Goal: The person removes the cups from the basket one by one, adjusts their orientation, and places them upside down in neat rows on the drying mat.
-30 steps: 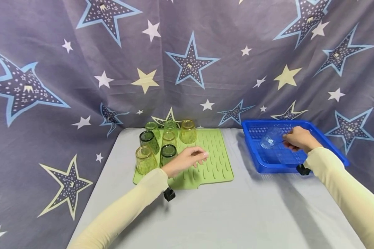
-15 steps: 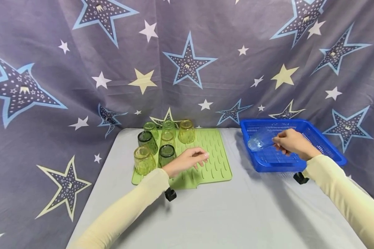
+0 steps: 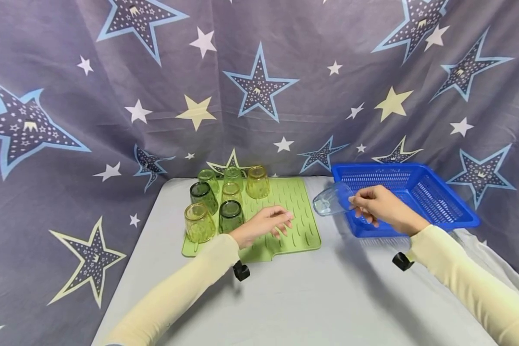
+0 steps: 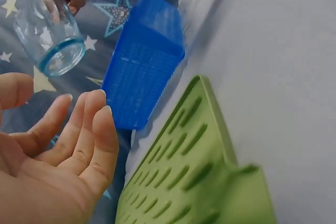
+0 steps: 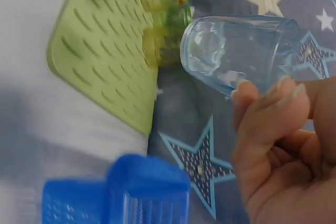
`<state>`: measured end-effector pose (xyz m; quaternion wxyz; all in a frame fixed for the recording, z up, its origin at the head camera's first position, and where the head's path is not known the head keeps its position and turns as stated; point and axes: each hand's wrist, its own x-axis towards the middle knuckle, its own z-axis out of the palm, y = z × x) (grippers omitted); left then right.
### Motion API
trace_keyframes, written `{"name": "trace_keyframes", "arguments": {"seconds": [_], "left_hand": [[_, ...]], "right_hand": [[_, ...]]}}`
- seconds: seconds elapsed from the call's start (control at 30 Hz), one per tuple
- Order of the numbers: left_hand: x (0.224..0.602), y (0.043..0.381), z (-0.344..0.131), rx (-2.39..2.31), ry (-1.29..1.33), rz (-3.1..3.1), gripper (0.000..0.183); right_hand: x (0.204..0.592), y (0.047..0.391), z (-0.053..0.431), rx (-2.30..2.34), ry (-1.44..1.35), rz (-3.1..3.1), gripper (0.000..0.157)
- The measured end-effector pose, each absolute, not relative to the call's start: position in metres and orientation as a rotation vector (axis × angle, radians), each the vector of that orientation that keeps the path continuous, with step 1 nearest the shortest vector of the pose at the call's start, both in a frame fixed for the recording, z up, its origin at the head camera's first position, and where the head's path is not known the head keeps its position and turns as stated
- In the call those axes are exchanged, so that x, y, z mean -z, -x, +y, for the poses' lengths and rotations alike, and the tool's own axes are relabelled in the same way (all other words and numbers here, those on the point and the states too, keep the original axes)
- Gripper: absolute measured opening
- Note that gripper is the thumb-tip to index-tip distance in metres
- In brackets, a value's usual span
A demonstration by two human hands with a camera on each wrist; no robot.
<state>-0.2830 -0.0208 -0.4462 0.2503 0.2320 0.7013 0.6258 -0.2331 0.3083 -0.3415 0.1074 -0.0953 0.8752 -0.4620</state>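
My right hand (image 3: 380, 207) pinches a clear bluish drinking glass (image 3: 332, 199) near its rim. The glass is tilted on its side, base toward the left, in the air over the left edge of the blue basket (image 3: 419, 226). In the right wrist view the thumb and fingertips grip the glass (image 5: 231, 51) at its rim end. My left hand (image 3: 264, 225) hovers above the green drying mat (image 3: 294, 206), fingers loosely bent and holding nothing. In the left wrist view its palm (image 4: 58, 182) shows, with no thing touching it.
Several yellow and green glasses stand upside down on the mat's left half, among them a dark green glass (image 3: 231, 216) close to my left forearm and a yellow glass (image 3: 258, 182) at the back. A white cloth (image 3: 311, 298) covers the table; a starry curtain (image 3: 259, 134) hangs behind.
My right hand has lifted the clear glass out of the blue basket and carried it left, tipping it further over. The left hand has stayed nearly still above the mat.
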Motion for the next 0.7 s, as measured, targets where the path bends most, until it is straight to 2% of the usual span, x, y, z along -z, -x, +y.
{"name": "trace_keyframes", "arguments": {"seconds": [0.3, 0.7], "left_hand": [[0.441, 0.274, -0.008, -1.766, -0.538, 1.747, 0.054], [0.444, 0.273, -0.004, -1.865, -0.451, 1.389, 0.056]], "right_hand": [[0.365, 0.221, 0.281, 1.461, 0.306, 2.465, 0.027], [0.378, 0.219, 0.267, 1.458, 0.402, 2.417, 0.029]]}}
